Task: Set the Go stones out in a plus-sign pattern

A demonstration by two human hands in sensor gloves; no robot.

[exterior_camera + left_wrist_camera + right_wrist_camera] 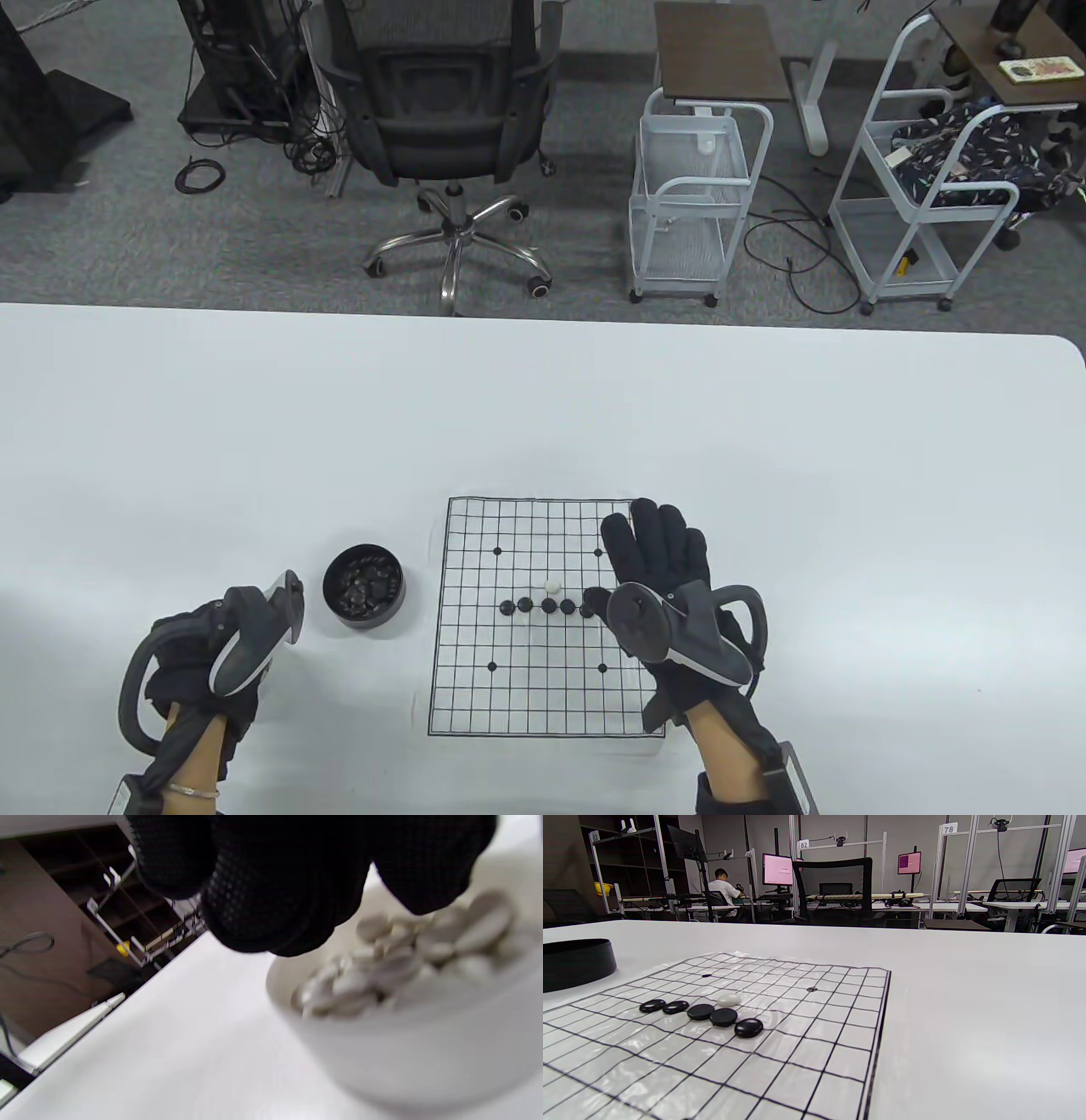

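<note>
A Go board point(509, 679) lies on the white table. A row of several black stones point(548, 606) runs across its middle, and one white stone point(552, 585) sits just above the row. The right wrist view shows the row point(700, 1011) and the white stone point(729, 999). My right hand point(632, 552) lies open and flat over the board's right side, its thumb beside the rightmost black stone. My left hand point(212, 654) is left of the board. In the left wrist view its fingers point(275, 899) are bunched over a white bowl point(424, 1052) of pale stones; no stone shows between them.
A black bowl point(365, 586) of black stones stands just left of the board, also in the right wrist view point(575, 961). The white bowl is hidden under my left hand in the table view. An office chair point(441, 127) and carts stand beyond the table's far edge.
</note>
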